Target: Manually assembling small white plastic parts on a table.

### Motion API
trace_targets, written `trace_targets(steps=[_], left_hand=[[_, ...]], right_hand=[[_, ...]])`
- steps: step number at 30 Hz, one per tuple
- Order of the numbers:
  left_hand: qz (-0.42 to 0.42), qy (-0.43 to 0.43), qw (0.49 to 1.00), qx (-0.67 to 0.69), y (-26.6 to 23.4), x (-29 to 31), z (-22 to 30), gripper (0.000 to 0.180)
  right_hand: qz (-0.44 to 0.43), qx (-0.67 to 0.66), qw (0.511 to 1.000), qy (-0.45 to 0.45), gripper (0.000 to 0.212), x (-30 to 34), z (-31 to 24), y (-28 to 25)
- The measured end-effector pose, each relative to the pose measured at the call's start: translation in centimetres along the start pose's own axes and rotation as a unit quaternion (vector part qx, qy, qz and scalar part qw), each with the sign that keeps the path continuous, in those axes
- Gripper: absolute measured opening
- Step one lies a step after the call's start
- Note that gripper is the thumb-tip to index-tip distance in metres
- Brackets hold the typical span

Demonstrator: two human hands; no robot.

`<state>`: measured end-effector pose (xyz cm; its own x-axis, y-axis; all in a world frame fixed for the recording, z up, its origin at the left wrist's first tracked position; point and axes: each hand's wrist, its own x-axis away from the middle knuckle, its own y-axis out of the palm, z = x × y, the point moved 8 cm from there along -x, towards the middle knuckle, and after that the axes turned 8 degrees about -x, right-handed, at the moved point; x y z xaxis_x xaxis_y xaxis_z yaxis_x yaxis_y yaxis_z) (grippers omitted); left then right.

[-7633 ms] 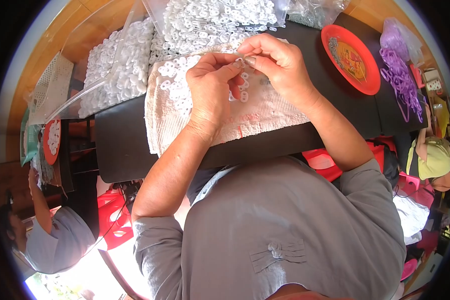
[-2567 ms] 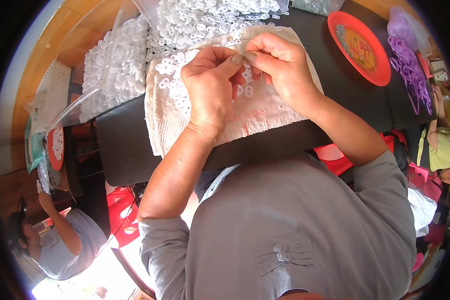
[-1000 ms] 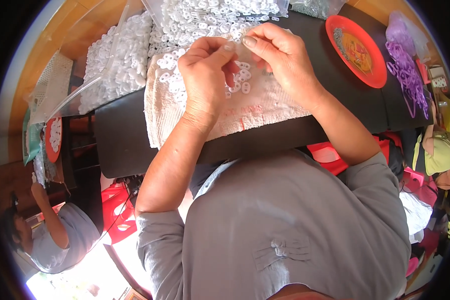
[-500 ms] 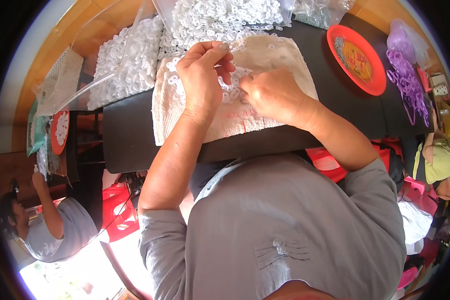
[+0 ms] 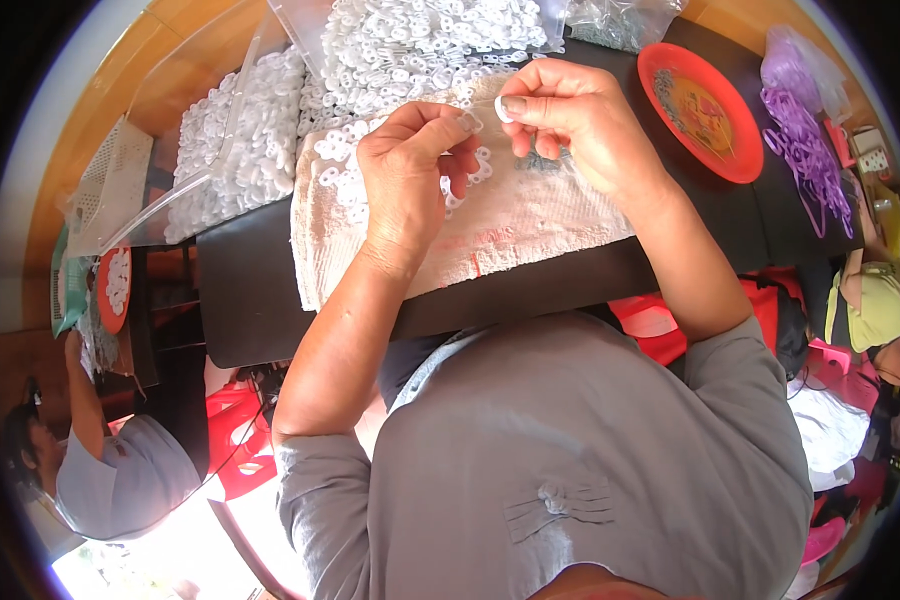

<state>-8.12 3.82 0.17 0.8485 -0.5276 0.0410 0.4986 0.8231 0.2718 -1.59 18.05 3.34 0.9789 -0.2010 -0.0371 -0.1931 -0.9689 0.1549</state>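
Note:
Between thumb and fingertips my right hand (image 5: 595,125) pinches a small white plastic piece (image 5: 505,109). Close to it on the left, the thumb and forefinger of my left hand (image 5: 410,165) are pressed on another small, pale piece (image 5: 472,121), mostly covered by the fingers. Both hands hover over a beige towel (image 5: 390,270) on a dark table. Loose white pieces with holes (image 5: 345,185) are scattered on the towel, partly hidden by my left hand. Below my right hand is a small heap of tiny grey bits (image 5: 542,163), too small to make out.
White pieces fill a clear bin (image 5: 235,140) and spill from another container (image 5: 425,40) behind the towel. To the right stand a red plate (image 5: 745,155) with grey bits and purple ribbon (image 5: 810,150). A co-worker (image 5: 125,470) sits at far left, by another red plate (image 5: 116,290).
My right hand has lifted from the towel up beside my left fingertips, a white plastic piece now showing in its pinch. My left hand stays nearly in place. The view has shifted slightly.

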Motion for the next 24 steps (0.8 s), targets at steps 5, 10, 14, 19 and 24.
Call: trace_targets(steps=[5,10,14,19,24], left_hand=[[-0.006,0.009,1.0,-0.029,0.19,0.05,0.01,0.011],[-0.002,0.011,1.0,-0.016,0.16,0.22,-0.03,0.009],[0.002,0.016,1.0,-0.011,0.33,0.34,0.07,0.008],[0.007,0.017,1.0,-0.023,0.1,0.43,0.03,0.008],[0.016,0.011,0.999,-0.026,0.19,0.38,0.07,0.008]], right_hand=[[0.002,-0.015,1.0,0.013,0.011,-0.01,0.32,-0.13],[-0.002,0.008,1.0,0.008,0.012,-0.01,0.36,0.32],[-0.004,0.014,1.0,-0.001,0.014,0.09,0.31,0.28],[-0.005,0.026,1.0,-0.012,0.014,0.05,0.38,0.39],[0.004,0.023,1.0,-0.007,0.014,0.1,0.2,0.33]])
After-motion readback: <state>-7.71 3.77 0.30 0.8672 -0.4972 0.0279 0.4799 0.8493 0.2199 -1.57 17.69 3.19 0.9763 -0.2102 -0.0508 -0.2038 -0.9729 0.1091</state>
